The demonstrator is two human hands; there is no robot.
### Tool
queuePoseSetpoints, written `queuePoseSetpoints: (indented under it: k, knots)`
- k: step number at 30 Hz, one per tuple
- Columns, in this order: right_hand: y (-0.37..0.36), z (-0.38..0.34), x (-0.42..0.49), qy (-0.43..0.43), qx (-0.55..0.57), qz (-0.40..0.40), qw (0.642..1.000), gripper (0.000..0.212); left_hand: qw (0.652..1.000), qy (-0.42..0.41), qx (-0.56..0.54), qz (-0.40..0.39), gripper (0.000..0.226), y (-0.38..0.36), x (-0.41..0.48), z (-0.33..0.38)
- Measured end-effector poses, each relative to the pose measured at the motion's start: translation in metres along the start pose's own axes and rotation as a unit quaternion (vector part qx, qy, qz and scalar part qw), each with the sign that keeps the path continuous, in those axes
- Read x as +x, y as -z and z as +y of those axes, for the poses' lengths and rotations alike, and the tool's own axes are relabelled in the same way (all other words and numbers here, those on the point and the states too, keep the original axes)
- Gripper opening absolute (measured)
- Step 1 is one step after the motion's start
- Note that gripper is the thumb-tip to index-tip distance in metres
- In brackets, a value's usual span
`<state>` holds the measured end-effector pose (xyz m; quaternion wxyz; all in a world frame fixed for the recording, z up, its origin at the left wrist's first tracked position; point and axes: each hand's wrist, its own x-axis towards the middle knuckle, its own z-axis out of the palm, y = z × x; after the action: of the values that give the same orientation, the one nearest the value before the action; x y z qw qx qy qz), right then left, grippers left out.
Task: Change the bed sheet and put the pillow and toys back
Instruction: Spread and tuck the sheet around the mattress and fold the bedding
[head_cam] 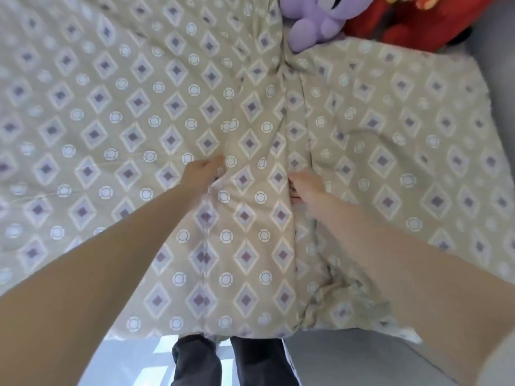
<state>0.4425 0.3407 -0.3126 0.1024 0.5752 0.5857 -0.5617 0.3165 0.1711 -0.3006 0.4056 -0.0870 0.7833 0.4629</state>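
I see the patterned sheet (133, 112) spread across the bed. My left hand (206, 171) pinches a raised fold near the front edge, and my right hand (306, 188) curls its fingers into the crease beside it. A purple toy (315, 22) and a red toy (418, 20) lie at the far edge.

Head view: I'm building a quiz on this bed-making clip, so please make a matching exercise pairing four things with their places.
1 purple toy
2 red toy
3 left hand
4 dark trousers

a bottom edge, below the sheet
b top edge, nearer the right
c top edge, nearer the middle
d centre, gripping a sheet fold

Pairs: 1-c, 2-b, 3-d, 4-a
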Motion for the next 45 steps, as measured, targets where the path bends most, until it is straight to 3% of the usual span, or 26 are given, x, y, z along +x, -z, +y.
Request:
queuePoseSetpoints:
  k: [2, 6, 12, 17, 19, 22, 26, 29, 36, 40, 45]
  knots:
    - [-0.004, -0.022, 0.009, -0.006, -0.002, -0.011, 1.0, 0.015, 1.0, 0.013, -0.002, 0.0, 0.031, -0.003, 0.01, 0.011]
    - [-0.006, -0.053, 0.03, -0.002, -0.003, 0.004, 1.0, 0.028, 0.999, 0.025, -0.045, 0.0, 0.031, -0.009, 0.031, 0.029]
    - [-0.011, -0.084, 0.057, -0.014, 0.05, -0.014, 0.999, 0.012, 1.0, 0.0, 0.006, -0.009, 0.037, -0.022, 0.055, 0.053]
    - [-0.003, -0.092, 0.075, -0.013, 0.068, 0.011, 0.998, 0.016, 0.999, -0.039, 0.027, 0.024, 0.019, -0.024, 0.07, 0.073]
    - [-0.001, -0.09, 0.077, -0.011, 0.071, 0.006, 0.997, 0.016, 0.999, -0.034, 0.03, -0.006, 0.01, -0.022, 0.068, 0.076]
    - [-0.001, -0.095, 0.077, -0.012, 0.065, 0.005, 0.998, 0.013, 0.998, -0.006, 0.052, -0.039, 0.024, -0.022, 0.072, 0.08]
    - [-0.004, -0.097, 0.08, -0.014, 0.092, 0.014, 0.996, 0.011, 0.996, -0.004, 0.092, -0.018, 0.031, -0.028, 0.075, 0.08]
    - [-0.005, -0.096, 0.082, -0.016, 0.103, 0.026, 0.994, 0.011, 0.997, -0.029, 0.064, 0.017, 0.02, -0.023, 0.077, 0.077]
    - [-0.008, -0.096, 0.08, 0.056, 0.0, 0.138, 0.989, 0.02, 0.975, -0.106, 0.085, 0.175, 0.019, 0.013, 0.093, 0.067]
    - [-0.016, -0.096, 0.082, 0.072, -0.011, 0.201, 0.977, 0.022, 0.974, -0.092, 0.09, 0.186, 0.014, 0.009, 0.1, 0.066]
    - [-0.011, -0.1, 0.091, 0.043, -0.061, 0.131, 0.989, 0.024, 0.983, -0.066, 0.112, 0.132, 0.018, 0.006, 0.107, 0.072]
